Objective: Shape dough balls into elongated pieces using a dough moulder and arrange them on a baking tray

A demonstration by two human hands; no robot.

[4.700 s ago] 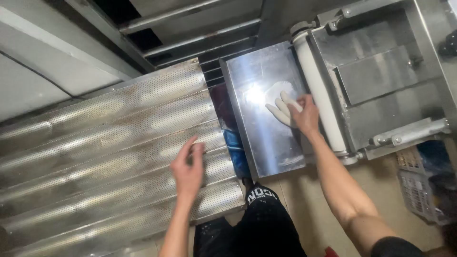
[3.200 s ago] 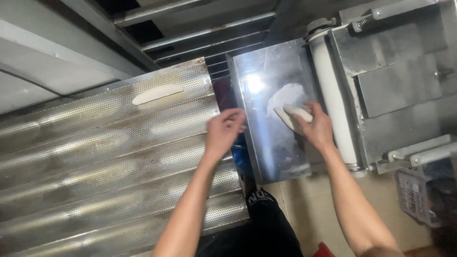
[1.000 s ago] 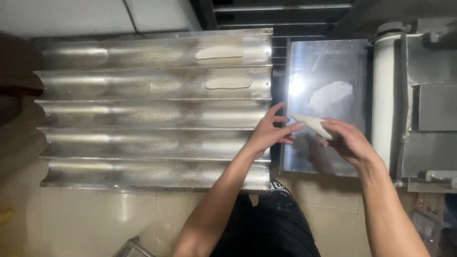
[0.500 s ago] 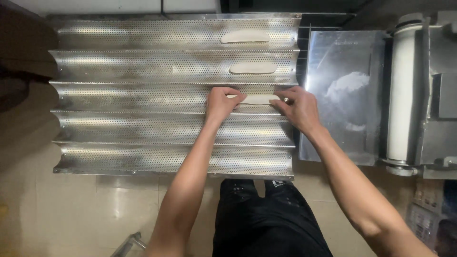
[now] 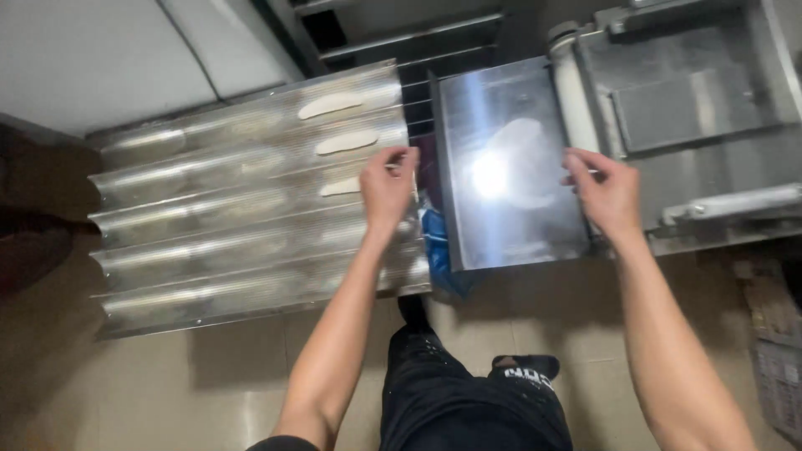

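the left hand (image 5: 386, 185) is hovering over the right end of the fluted tray (image 5: 209, 250), its grip loosely spread and pinching nothing, fingertips just right of the third dough strip (image 5: 340, 187) lying in the third groove from the far side. two more dough strips (image 5: 332, 104) are lying in the two grooves farther back, one behind the other. the right hand (image 5: 606, 194) is reaching to the right edge of the steel plate (image 5: 510, 225) beside the white roller (image 5: 575, 92), its grip half-curled and empty, well apart from the left hand.
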